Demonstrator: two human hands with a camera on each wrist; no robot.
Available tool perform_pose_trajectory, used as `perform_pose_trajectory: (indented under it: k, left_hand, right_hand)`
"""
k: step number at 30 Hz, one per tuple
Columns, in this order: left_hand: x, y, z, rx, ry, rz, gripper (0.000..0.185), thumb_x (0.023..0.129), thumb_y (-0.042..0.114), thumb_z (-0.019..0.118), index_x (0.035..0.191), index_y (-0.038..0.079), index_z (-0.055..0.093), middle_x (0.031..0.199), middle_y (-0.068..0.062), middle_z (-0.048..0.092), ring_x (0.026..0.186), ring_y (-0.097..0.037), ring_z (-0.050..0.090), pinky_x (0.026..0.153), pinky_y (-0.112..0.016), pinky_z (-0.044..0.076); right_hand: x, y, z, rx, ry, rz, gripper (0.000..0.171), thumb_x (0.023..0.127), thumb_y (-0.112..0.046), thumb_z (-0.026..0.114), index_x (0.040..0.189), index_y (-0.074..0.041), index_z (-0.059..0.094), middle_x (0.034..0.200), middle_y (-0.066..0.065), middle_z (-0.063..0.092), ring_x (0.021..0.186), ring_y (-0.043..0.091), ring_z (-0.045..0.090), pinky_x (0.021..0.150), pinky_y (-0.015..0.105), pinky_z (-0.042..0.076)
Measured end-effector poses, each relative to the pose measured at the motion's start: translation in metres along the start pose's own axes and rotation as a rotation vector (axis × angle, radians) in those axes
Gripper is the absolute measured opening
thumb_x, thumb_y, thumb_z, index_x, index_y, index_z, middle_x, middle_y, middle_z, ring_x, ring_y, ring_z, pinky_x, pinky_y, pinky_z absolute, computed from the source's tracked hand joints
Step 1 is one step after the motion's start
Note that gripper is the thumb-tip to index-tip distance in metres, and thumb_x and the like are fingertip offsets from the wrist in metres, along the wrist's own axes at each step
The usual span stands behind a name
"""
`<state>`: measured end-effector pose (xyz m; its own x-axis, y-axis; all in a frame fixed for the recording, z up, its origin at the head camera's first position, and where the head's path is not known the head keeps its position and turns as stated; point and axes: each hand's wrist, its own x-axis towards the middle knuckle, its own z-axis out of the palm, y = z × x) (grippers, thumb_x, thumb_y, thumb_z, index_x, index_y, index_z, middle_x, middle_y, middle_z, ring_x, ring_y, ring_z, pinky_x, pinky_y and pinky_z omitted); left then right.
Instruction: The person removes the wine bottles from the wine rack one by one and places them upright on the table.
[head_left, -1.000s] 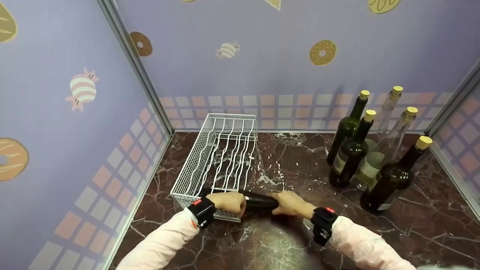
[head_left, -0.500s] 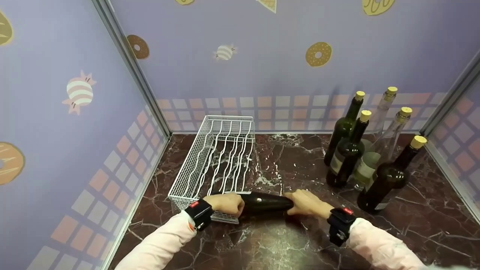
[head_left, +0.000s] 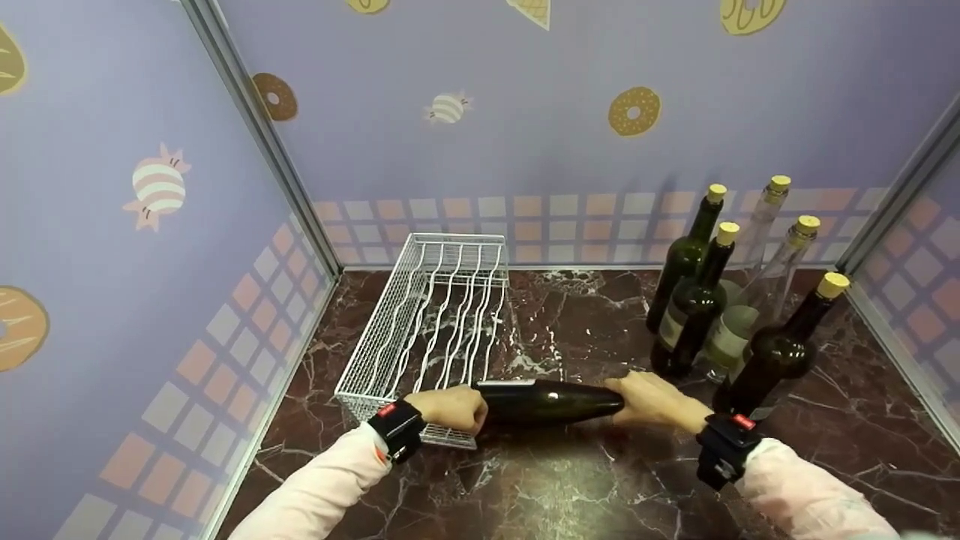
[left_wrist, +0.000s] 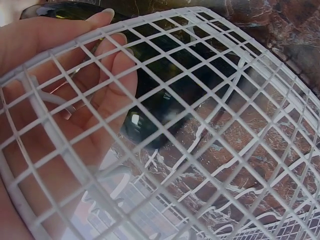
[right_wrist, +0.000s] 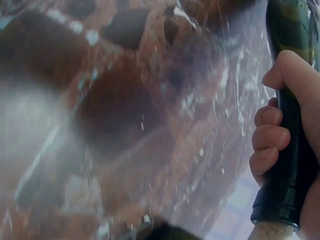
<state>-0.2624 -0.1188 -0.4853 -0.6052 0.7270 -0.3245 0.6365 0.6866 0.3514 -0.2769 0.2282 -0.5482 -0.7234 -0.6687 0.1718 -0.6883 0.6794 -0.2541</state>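
Observation:
A dark green wine bottle (head_left: 551, 401) lies on its side at the front of a white wire rack (head_left: 384, 322), its neck pointing right. My right hand (head_left: 654, 399) grips the bottle by the neck; the right wrist view shows the fingers (right_wrist: 267, 140) wrapped round it and a cork (right_wrist: 272, 231) in its mouth. My left hand (head_left: 450, 409) holds the rack's near end, thumb outside and fingers behind the mesh in the left wrist view. Past that mesh wall (left_wrist: 187, 107), part of the bottle (left_wrist: 160, 82) shows, close to the left fingertips.
Several corked bottles stand upright at the right: dark ones such as this bottle (head_left: 776, 360), plus clear ones (head_left: 739, 330). The dark red marbled counter (head_left: 570, 307) is bounded by patterned purple walls (head_left: 540, 135) behind and at both sides.
My right hand has moved to the right, drawing the bottle along, so more of its body shows beside the rack. My left hand has stayed on the rack's near end.

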Motion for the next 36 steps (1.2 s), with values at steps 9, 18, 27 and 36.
perform_pose_trajectory:
  k: [9, 18, 27, 36]
  left_hand:
    - [-0.001, -0.001, 0.001, 0.002, -0.007, 0.016, 0.010, 0.067, 0.004, 0.061, 0.060, 0.011, 0.060, 0.052, 0.013, 0.044, 0.050, -0.007, 0.042, 0.046, -0.018, 0.034]
    - [-0.001, -0.002, -0.001, -0.005, 0.004, 0.019, 0.008, 0.067, 0.005, 0.063, 0.061, 0.010, 0.061, 0.053, 0.012, 0.045, 0.052, -0.007, 0.042, 0.049, -0.019, 0.034]
    - [0.001, 0.000, -0.005, -0.010, -0.006, -0.012, 0.012, 0.067, 0.005, 0.062, 0.061, 0.013, 0.057, 0.055, 0.011, 0.046, 0.054, -0.007, 0.043, 0.052, -0.020, 0.036]
    - [0.002, 0.004, -0.018, 0.017, -0.040, -0.128, 0.014, 0.068, 0.025, 0.072, 0.068, 0.017, 0.060, 0.063, 0.009, 0.052, 0.060, -0.010, 0.049, 0.055, -0.025, 0.041]
  right_hand:
    - [-0.018, 0.016, -0.026, -0.053, 0.003, -0.018, 0.031, 0.054, -0.019, 0.072, 0.068, -0.019, 0.045, 0.055, -0.012, 0.036, 0.045, 0.008, 0.035, 0.039, 0.026, 0.030]
    - [-0.029, 0.022, -0.049, -0.078, -0.012, 0.003, 0.031, 0.053, -0.017, 0.072, 0.071, -0.017, 0.046, 0.055, -0.011, 0.036, 0.045, 0.009, 0.036, 0.039, 0.027, 0.032]
    - [-0.032, 0.024, -0.074, -0.166, -0.035, 0.024, 0.032, 0.052, -0.023, 0.073, 0.070, -0.018, 0.047, 0.054, -0.010, 0.041, 0.044, 0.012, 0.040, 0.039, 0.030, 0.034]
    - [-0.029, 0.027, -0.094, -0.204, -0.041, 0.015, 0.031, 0.051, -0.023, 0.071, 0.068, -0.018, 0.046, 0.053, -0.010, 0.038, 0.043, 0.012, 0.039, 0.039, 0.032, 0.034]
